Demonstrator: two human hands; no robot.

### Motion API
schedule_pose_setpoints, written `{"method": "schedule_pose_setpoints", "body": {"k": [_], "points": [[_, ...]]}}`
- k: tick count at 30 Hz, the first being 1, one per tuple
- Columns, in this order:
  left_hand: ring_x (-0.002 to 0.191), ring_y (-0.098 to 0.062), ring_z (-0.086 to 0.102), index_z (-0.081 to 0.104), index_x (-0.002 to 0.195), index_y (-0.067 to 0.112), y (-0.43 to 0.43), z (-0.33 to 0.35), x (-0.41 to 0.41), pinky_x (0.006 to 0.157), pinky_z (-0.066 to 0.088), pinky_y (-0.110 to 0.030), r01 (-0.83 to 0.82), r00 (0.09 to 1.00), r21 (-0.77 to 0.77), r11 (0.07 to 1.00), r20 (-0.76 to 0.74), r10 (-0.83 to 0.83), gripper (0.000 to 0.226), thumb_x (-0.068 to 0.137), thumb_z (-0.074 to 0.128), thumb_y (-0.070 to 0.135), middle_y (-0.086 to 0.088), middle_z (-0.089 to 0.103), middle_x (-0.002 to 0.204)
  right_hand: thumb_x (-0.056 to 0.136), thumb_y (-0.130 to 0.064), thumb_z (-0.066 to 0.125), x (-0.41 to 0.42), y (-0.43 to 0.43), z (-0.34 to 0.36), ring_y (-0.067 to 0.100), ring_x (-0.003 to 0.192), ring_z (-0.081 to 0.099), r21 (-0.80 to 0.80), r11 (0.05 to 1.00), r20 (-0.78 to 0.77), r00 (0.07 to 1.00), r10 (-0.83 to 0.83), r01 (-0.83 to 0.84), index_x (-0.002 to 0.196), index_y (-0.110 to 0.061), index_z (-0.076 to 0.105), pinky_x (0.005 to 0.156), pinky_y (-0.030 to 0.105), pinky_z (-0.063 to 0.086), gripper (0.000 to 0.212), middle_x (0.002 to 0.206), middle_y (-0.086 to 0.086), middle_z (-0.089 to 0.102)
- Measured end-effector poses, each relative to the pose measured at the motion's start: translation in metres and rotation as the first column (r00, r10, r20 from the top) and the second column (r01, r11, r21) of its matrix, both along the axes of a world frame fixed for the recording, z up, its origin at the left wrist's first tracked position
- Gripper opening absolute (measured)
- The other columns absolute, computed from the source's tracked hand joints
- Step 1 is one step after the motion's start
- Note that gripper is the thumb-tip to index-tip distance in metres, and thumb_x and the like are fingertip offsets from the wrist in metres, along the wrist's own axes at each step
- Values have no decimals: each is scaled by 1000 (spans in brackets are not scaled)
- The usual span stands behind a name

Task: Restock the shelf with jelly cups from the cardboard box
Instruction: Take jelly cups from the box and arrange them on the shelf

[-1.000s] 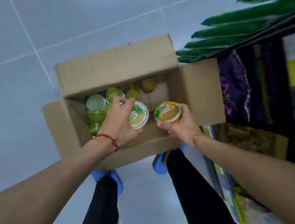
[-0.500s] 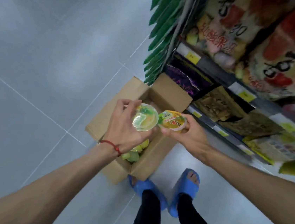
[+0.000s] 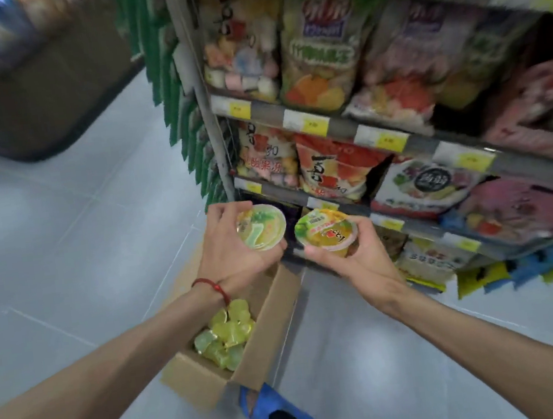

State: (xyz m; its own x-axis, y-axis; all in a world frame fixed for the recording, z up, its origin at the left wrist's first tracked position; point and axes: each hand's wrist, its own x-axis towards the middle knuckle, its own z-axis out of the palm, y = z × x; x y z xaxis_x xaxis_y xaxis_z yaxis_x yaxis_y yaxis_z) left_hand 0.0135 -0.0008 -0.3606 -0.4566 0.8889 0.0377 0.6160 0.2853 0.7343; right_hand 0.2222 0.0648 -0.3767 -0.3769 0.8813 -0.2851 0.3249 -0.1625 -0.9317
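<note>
My left hand [image 3: 234, 248], with a red string at the wrist, grips a pale green jelly cup [image 3: 262, 227] by its rim. Just to its right, my right hand [image 3: 359, 255] holds a yellow jelly cup [image 3: 327, 234] with a green and red lid. Both cups are raised in front of the lower shelves [image 3: 387, 224], above the open cardboard box [image 3: 267, 324] on the floor. Several green jelly cups [image 3: 227, 332] lie inside the box, below my left forearm.
The shelf unit [image 3: 338, 126] on the right is packed with colourful snack bags and yellow price tags. Green packets [image 3: 182, 92] hang at its left end. A dark display counter [image 3: 31, 92] stands far left. My blue sandal [image 3: 274, 413] is beside the box on grey floor tiles.
Both hands lifted the two cups out of the box and up toward the shelves. My view swung from the box on the floor to the shelf front.
</note>
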Motion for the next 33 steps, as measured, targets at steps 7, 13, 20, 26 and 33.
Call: {"method": "schedule_pose_setpoints", "body": {"k": [7,13,20,26,33], "points": [[106,-5,49,55,131,25,28,113,54,87,39,-18,113,990,132,985,-105,-99,80,60,86,47,5,45,120,65,-49,93,58,6,112,3,110,66,179,983,-78,997,-29,43,128,-31,46,92,24,52,81,119,-13,67],[112,-13,51,54,132,22,50,206,69,96,45,-29,153,983,289,945,-139,-117,78,64,84,46,2,49,121,68,-50,91,77,17,205,-3,100,66,336,932,-107,989,-101,132,129,-28,47,78,18,57,78,118,-13,66],[112,-14,52,51,130,25,83,298,52,96,44,-30,223,968,404,887,-200,-152,76,66,81,52,2,52,123,68,-59,87,57,42,297,4,101,66,453,837,-171,951,-256,307,128,-27,50,85,26,57,78,115,-14,65],[105,-9,51,54,125,23,112,366,26,90,40,-22,272,953,492,827,-255,-162,71,66,80,52,5,53,116,64,-61,89,25,66,351,5,103,66,532,742,-216,912,-348,409,125,-26,53,90,30,57,79,116,-11,66],[106,-8,52,54,127,22,153,412,14,90,41,-21,303,947,566,767,-268,-176,73,66,79,55,4,54,120,50,-78,84,2,103,393,8,99,70,540,676,-253,863,-437,501,117,-29,60,90,42,59,87,109,-12,72]]}}
